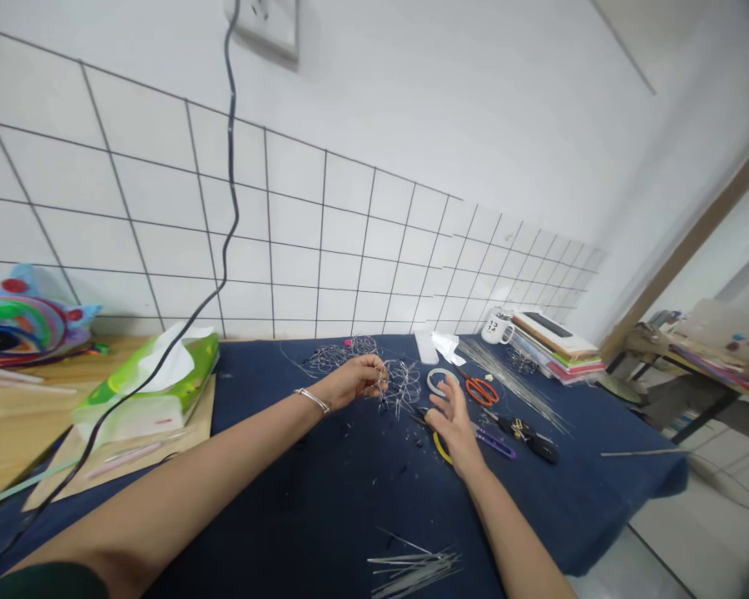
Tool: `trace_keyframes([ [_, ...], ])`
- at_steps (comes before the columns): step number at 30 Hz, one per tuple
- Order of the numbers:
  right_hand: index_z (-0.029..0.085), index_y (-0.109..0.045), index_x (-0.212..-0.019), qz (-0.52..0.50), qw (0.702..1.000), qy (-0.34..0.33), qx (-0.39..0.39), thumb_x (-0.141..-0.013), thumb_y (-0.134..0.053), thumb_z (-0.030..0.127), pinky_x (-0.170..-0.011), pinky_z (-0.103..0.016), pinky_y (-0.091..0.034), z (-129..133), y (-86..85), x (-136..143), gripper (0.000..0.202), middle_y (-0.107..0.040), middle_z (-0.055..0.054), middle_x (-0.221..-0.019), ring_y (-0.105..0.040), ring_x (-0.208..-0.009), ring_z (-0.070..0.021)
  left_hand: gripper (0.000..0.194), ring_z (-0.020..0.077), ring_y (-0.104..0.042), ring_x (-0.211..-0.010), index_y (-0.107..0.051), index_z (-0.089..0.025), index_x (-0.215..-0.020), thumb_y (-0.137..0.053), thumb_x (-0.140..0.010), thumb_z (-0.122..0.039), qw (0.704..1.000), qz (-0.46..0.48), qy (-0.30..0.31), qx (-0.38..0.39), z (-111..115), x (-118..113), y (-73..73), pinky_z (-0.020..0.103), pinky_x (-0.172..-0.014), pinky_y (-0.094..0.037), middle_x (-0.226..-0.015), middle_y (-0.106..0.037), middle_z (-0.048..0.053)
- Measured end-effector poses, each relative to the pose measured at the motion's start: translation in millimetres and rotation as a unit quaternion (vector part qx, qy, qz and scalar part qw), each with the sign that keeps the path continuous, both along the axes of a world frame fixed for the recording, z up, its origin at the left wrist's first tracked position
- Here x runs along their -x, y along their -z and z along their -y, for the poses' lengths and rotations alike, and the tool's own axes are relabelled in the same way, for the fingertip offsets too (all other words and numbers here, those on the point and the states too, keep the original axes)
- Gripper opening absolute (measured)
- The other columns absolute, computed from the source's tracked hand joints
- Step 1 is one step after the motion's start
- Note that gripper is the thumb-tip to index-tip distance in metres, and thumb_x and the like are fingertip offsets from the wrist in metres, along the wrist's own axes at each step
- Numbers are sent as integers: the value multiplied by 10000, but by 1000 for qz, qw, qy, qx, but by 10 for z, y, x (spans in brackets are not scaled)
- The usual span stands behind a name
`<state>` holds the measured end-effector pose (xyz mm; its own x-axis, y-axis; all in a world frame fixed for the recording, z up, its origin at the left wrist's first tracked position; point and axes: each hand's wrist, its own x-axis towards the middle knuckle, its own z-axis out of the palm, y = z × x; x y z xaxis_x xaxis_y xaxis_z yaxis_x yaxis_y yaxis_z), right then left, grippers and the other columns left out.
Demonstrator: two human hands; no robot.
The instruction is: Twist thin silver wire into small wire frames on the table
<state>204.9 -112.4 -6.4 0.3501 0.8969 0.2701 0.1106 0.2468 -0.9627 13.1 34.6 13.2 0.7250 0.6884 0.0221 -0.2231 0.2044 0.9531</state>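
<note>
My left hand (pixel 357 378), with a bangle at its wrist, is closed on the left edge of a looped wire piece (pixel 402 384). To the right of that piece, my right hand (pixel 450 418) has its fingers spread and bent, over a dark-tipped tool with a yellow handle (pixel 441 448). A roll of white tape (pixel 438 382) lies just behind its fingertips. Orange-handled scissors (pixel 481 390) and a purple tool (pixel 495 442) rest to the right. More tangled wire (pixel 328 358) lies behind my left hand.
Long straight wires (pixel 515 383) lie at the right, shorter wires (pixel 412 569) near the front. Black pliers (pixel 529 436), a mug (pixel 497 327) and stacked books (pixel 558 345) are farther right. A tissue pack (pixel 156 378) sits left; a cable (pixel 230 166) hangs in front of the wall.
</note>
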Motion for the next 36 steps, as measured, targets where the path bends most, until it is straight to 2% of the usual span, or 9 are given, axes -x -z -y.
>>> trace_keyframes([
  [3,359,-215,-1349,18,999,-42,-4,-612,-710,463,-812,-378,-455,10,-88,144,894,-255,-66,-1408,-356,-1220,-276,188,141,-616,-673,-516,-139,-782,-645,-647,-163,1000,18,20,1,123,-30,-57,230,-561,-469,-749,-606,30],
  [7,332,-311,-1317,35,997,-66,-16,-658,-692,395,-800,-360,-457,11,-187,262,764,-331,-68,-1359,-437,-1142,-257,208,133,-608,-685,-522,-136,-800,-664,-661,-197,999,38,24,-25,207,-28,-139,228,-593,-464,-741,-607,28],
  [10,274,-475,-1197,31,998,-40,-35,-720,-629,378,-758,-326,-465,-4,-219,304,512,-510,-65,-1147,-518,-992,-216,219,131,-602,-686,-524,-135,-808,-667,-669,-226,998,33,13,-53,223,-11,-196,234,-605,-459,-730,-604,28],
  [12,244,-534,-1119,27,999,-21,-42,-740,-600,378,-691,-295,-471,-26,-234,313,408,-564,-50,-966,-543,-862,-189,216,129,-597,-675,-530,-134,-813,-661,-671,-231,997,26,11,-72,231,-4,-224,235,-607,-453,-715,-600,25],
  [16,219,-576,-1011,17,999,-7,-36,-740,-597,377,-518,-235,-421,-91,-289,281,314,-543,-2,-748,-483,-581,-118,211,122,-587,-664,-545,-138,-822,-652,-667,-233,993,14,14,-113,250,1,-257,226,-600,-439,-726,-598,22],
  [20,193,-594,-844,-6,999,-47,-23,-718,-631,352,-489,-217,-363,-169,-360,171,206,-497,36,-601,-439,-500,-92,179,98,-550,-574,-549,-136,-797,-627,-662,-223,988,-12,-3,-157,188,19,-257,222,-565,-431,-671,-590,8],
  [25,173,-576,-681,-16,998,-59,-24,-647,-695,313,-535,-226,-372,-301,-353,43,186,-539,23,-642,-456,-533,-93,140,106,-544,-529,-542,-139,-747,-594,-619,-157,974,-56,-67,-208,-13,50,-217,224,-539,-429,-579,-573,-13],
  [31,190,-574,-672,-38,995,-85,-17,-651,-690,300,-584,-250,-407,-398,-223,43,161,-550,6,-775,-481,-591,-107,104,110,-557,-624,-574,-140,-728,-596,-626,-139,970,-52,-80,-225,-147,92,-188,224,-599,-435,-662,-597,3],
  [36,192,-552,-661,3,995,-92,-41,-666,-684,272,-670,-280,-427,-369,-232,-5,154,-534,-19,-875,-508,-718,-139,68,108,-542,-649,-598,-145,-727,-597,-661,-158,943,-54,-90,-316,-138,130,-243,224,-619,-433,-687,-592,10],
])
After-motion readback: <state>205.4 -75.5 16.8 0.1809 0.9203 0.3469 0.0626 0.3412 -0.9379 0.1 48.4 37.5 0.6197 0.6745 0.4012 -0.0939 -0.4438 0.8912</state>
